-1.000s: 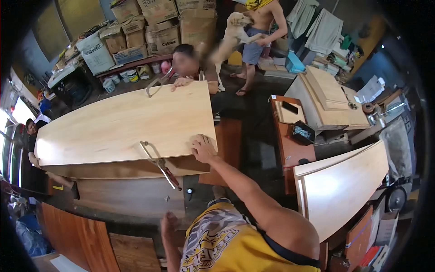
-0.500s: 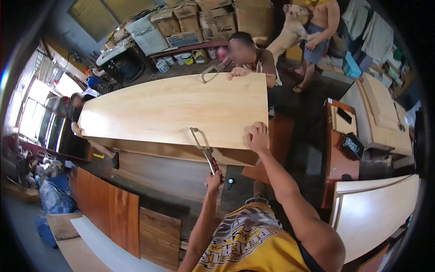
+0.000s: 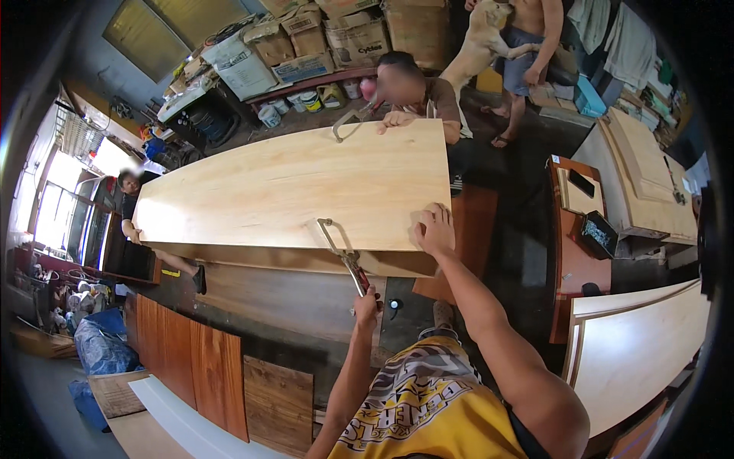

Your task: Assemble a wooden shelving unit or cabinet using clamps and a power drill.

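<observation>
A long pale wood panel (image 3: pixel 290 187) lies on top of a box-like wooden frame, its near side wall showing beneath. My left hand (image 3: pixel 367 307) is closed round the handle of a locking C-clamp (image 3: pixel 351 260), whose upper jaw rests on the panel's near edge; its lower jaw is hidden. My right hand (image 3: pixel 434 228) presses on the panel's near right corner, fingers apart on top. Across from me a co-worker's hand (image 3: pixel 396 119) rests on the far edge, beside a second locking clamp (image 3: pixel 348 126). Another person's hand (image 3: pixel 132 232) touches the panel's left end.
Wooden boards (image 3: pixel 183 359) lie at the lower left. A reddish-brown table (image 3: pixel 581 271) on the right bears a phone (image 3: pixel 581 182) and a black tray (image 3: pixel 599 233). More pale panels (image 3: pixel 638 356) stand at lower right. At the back, a person holds a dog (image 3: pixel 478 46) near cardboard boxes (image 3: pixel 355 38).
The view has shifted slightly. The person at the left end has raised their head. Both my hands keep their places on the clamp and the panel.
</observation>
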{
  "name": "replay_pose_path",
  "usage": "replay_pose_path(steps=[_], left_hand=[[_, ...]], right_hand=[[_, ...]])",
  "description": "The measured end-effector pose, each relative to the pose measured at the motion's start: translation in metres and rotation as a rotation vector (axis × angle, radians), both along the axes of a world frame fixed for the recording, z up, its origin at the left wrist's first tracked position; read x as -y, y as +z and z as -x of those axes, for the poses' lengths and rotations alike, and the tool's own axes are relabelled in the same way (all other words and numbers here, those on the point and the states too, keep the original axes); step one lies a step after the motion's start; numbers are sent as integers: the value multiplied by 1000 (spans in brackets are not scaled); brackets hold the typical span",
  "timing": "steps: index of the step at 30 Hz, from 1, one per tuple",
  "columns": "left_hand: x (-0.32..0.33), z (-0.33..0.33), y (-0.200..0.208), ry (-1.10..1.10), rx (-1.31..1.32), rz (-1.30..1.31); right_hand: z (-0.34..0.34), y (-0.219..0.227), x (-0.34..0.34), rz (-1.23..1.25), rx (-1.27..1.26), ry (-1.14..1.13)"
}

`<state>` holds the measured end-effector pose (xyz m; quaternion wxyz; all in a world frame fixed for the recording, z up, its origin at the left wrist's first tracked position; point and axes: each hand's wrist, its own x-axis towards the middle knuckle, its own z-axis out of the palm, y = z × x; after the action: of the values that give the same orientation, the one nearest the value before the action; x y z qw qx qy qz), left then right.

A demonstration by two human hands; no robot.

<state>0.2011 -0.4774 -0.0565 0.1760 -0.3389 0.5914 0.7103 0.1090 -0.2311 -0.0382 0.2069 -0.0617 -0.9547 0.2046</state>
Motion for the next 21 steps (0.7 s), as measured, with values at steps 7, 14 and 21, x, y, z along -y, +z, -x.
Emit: replay_pose_path(steps=[7, 14, 21], left_hand=[[-4, 10, -7, -6, -3, -6], [16, 1, -16, -53, -66, 16], [-4, -3, 1, -13, -24, 7]], right_hand=[[9, 1, -5, -34, 1, -30], [7, -3, 11, 23, -93, 42], [-1, -2, -1, -41, -121, -3]])
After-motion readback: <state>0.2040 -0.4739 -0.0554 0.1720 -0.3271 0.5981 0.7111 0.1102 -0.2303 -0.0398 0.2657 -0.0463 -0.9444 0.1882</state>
